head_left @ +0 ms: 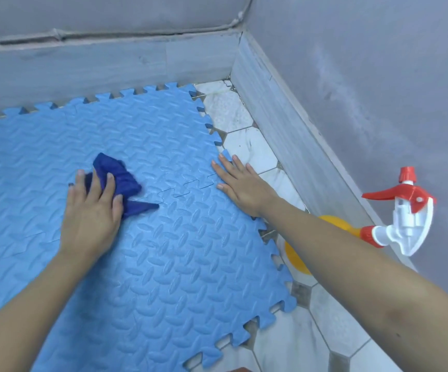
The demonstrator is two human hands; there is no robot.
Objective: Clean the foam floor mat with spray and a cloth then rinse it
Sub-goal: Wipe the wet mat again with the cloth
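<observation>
Foam floor mat [163, 251] lies blue and ridged across the tiled floor [247, 146], tucked into the corner by the grey walls. My left hand [91, 216] presses a crumpled dark blue cloth [122, 178] onto it, fingers curled over the folds — my right hand [240, 183] lies flat and empty, fingers spread, on the mat's right edge. Behind my right forearm stands the yellow spray bottle [394, 224] with its red-and-white trigger — on the tiles near the wall.

Matt embossed foam mat [163, 237], soft dark-blue cloth [122, 181], glossy plastic spray bottle [394, 226], smooth marbled floor tiles [247, 146]

Left hand [91, 210] clenched, right hand [240, 185] flat
</observation>
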